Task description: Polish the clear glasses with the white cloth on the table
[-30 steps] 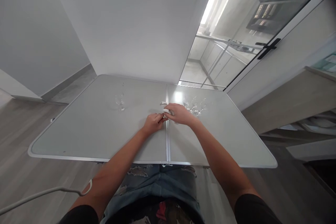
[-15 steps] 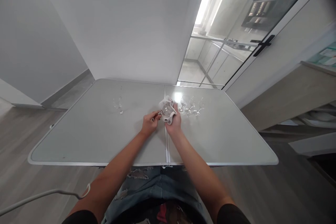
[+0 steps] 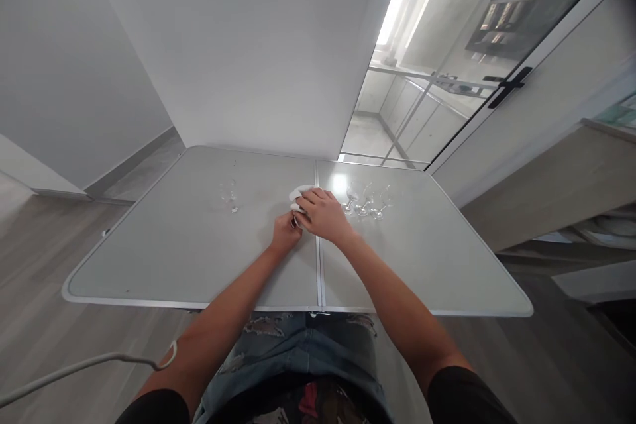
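My left hand (image 3: 285, 232) is closed on the stem end of a wine glass (image 3: 295, 220) over the middle of the table. Wrapped over the bowl is a white cloth (image 3: 300, 193). My right hand (image 3: 322, 213) presses the cloth onto the glass from above, fingers curled over it. Most of the glass is hidden by the cloth and fingers. Just right of my right hand, three clear stemmed glasses stand in a row: one nearest (image 3: 350, 201), a middle one (image 3: 364, 204) and an outer one (image 3: 380, 207). Farther left is another clear stemmed glass (image 3: 230, 199).
The light grey folding table (image 3: 169, 258) has a metal-edged seam (image 3: 319, 265) down its middle. A white wall (image 3: 248, 66) rises behind it. At the right back is a glass door with a black handle (image 3: 510, 87). A pale cable (image 3: 89, 363) hangs at lower left.
My right hand has turned from cupping the glass in the cloth at its right side to lying over its top. The bowl, visible before, is now covered.
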### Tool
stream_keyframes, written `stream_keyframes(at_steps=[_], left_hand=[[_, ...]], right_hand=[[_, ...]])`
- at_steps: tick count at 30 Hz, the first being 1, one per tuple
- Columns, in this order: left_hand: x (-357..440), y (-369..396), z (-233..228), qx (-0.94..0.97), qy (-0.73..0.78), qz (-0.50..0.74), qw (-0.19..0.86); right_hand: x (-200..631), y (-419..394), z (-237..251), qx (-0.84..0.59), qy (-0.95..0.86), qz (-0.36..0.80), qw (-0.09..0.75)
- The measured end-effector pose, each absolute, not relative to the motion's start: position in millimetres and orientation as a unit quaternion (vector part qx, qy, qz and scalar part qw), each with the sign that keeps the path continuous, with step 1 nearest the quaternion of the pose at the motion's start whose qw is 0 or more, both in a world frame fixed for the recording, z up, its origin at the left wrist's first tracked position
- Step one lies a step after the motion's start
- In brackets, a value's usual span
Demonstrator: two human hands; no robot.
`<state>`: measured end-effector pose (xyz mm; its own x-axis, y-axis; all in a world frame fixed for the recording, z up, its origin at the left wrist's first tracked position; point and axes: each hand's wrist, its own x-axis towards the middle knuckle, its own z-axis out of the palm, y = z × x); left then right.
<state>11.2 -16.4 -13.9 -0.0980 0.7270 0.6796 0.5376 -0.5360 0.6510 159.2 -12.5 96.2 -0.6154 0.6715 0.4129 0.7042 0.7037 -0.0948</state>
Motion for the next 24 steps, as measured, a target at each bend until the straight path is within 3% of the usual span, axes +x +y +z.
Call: stream_keyframes(at_steps=[3, 7, 11, 14, 16, 19, 24], left_hand=[[12.1, -20.4, -11.4, 0.703, 0.451, 0.544, 0.083], [11.8, -26.0, -7.5, 0.737, 0.423, 0.513, 0.119], [11.1, -26.2, -4.2, 0.706, 0.424, 0.539, 0.177], [12.3, -24.4, -1.1, 0.655, 0.435, 0.577, 0.222], [14.2, -23.5, 0.3, 0.627, 0.438, 0.592, 0.253], [17.4, -23.0, -0.5, 0.61, 0.43, 0.585, 0.317], [15.3, -22.3, -7.9, 0.604, 0.435, 0.576, 0.339]], right_hand=[[169.5, -1.3, 109.6, -0.416, -0.893, 0.037, 0.166], [187.7, 13.5, 111.6, -0.447, -0.845, 0.25, 0.154], [192.6, 19.2, 94.4, -0.45, -0.666, 0.502, 0.32], [180.3, 15.3, 72.3, -0.402, -0.482, 0.597, 0.499], [166.2, 7.6, 56.0, -0.363, -0.399, 0.607, 0.583], [142.5, -10.8, 35.3, -0.364, -0.34, 0.58, 0.645], [120.6, -41.6, 23.8, -0.453, -0.481, 0.384, 0.645]])
